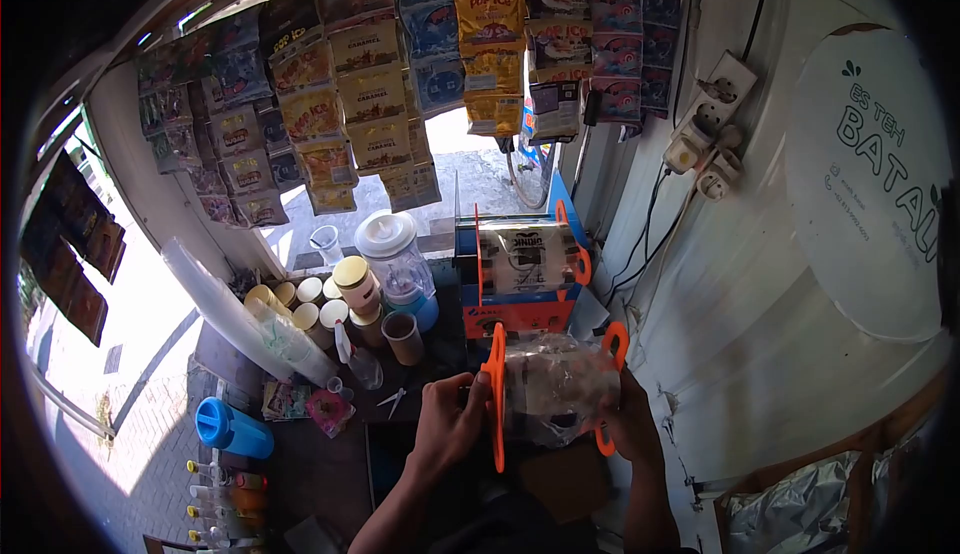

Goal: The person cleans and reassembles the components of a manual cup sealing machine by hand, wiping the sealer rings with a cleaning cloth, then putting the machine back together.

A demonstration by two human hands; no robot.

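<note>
Fingers of the left hand (450, 420) grip the orange flange (499, 434) at the film roll's (560, 379) 9 o'clock; right hand (632, 422) clasps its 4 o'clock end. Head-view roll position: 5 o'clock from centre, blue-and-orange machine (522, 318) toward 12.

White wall (735, 344), bright opening (445, 142), dark counter (310, 454), paving (150, 424) (partly sunlit)

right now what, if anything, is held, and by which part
A roll of clear plastic film between orange end frames: the left hand holds the left frame; the right hand holds the right end, its exact grip partly hidden.
</note>
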